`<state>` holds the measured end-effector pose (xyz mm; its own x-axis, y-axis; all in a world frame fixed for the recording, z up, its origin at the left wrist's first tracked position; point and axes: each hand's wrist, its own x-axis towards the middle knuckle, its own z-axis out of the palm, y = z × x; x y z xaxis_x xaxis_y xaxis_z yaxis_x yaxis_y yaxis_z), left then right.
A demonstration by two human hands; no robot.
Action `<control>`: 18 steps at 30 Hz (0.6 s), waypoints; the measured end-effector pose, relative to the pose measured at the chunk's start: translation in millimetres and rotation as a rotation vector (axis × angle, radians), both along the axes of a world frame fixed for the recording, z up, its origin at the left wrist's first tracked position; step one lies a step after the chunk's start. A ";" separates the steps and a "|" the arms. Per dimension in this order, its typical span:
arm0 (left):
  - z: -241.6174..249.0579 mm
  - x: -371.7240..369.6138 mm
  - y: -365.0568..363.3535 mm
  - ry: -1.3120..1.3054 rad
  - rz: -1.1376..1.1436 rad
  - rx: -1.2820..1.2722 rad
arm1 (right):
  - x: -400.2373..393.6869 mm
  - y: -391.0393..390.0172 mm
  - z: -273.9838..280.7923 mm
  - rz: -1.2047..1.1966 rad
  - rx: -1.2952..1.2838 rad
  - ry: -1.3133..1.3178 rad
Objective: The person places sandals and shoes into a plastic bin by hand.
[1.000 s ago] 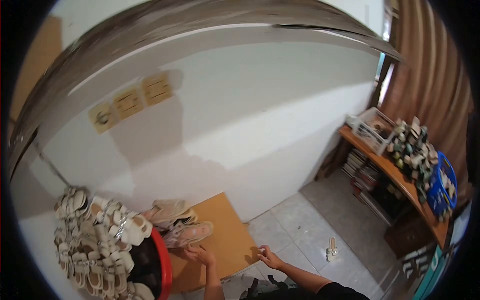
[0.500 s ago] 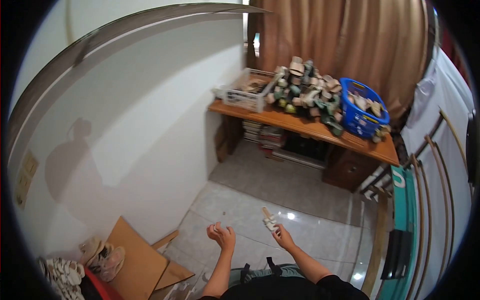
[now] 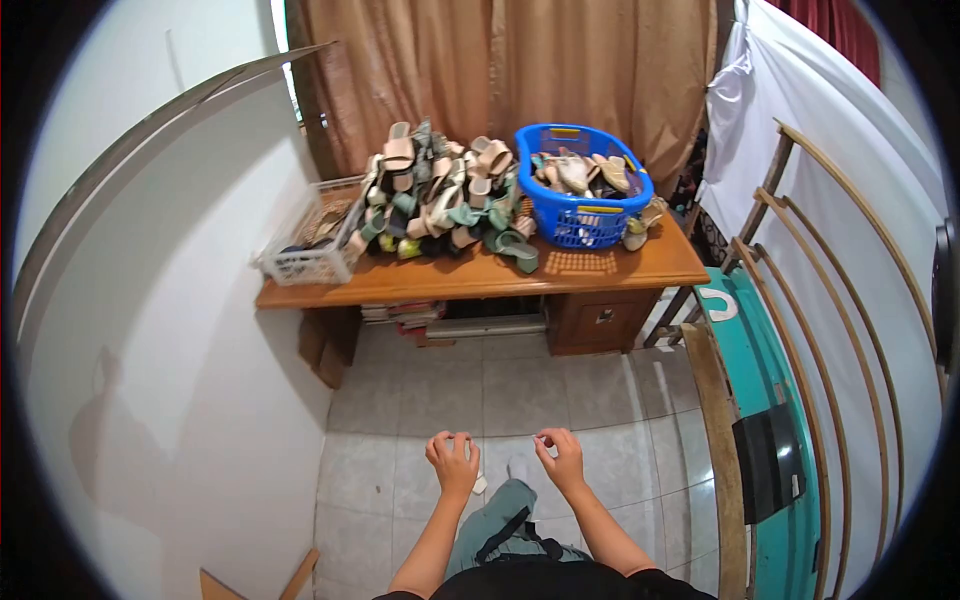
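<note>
Ahead of me stands a wooden table (image 3: 600, 268), and I place everything by its blue basket (image 3: 583, 203), which sits near the right end, full of sandals. Touching the basket's left side lies a heap of sandals (image 3: 440, 205). Further left, at the far end, rests a white wire basket (image 3: 310, 245). Below the table, the grey tiled floor (image 3: 520, 385) carries stacked books (image 3: 400, 312).
</note>
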<state>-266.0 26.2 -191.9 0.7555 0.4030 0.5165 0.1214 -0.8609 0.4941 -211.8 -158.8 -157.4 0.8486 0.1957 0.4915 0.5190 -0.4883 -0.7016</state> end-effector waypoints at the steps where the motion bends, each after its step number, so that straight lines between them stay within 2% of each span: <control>1: 4.0 21.3 -4.1 -0.006 -0.013 -0.016 | 16.8 -3.8 0.7 -0.009 0.008 0.023; 8: 22.3 191.0 -10.5 -0.027 -0.132 -0.058 | 170.1 -13.9 11.0 -0.053 0.016 0.028; 13: 65.2 326.6 2.0 -0.137 -0.120 -0.061 | 292.3 -9.3 58.2 0.006 -0.022 -0.131; 18: 110.7 425.4 4.6 -0.215 -0.206 -0.077 | 364.5 -19.5 93.7 -0.106 0.068 -0.150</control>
